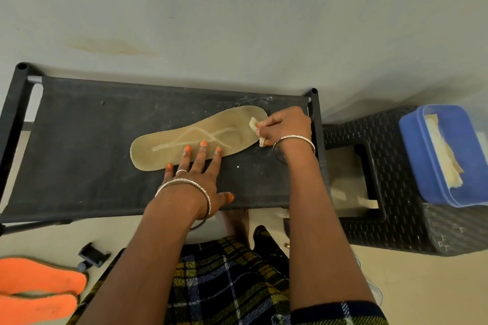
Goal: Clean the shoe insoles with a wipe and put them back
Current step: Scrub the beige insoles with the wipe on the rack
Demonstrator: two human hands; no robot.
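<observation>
Wiping step: flat left hand [195,179] pins insole [182,137]; right hand [286,124] pinches wipe [254,124] near rack's [79,153] right edge; next, probably lengthwise strokes.

Black fabric counter [79,153], dark-framed. Flat on it, slantwise, one tan insole [200,130], toe end toward the right rear corner. Left hand [196,179] flat on the cloth near the front edge, fingers [186,157] pressing the insole's near side. On the floor [52,240]: woven stool [396,192] just right of the counter, blue box [412,145] on top; lower left, two orange insoles [42,277] and a small black clip [93,254].
</observation>
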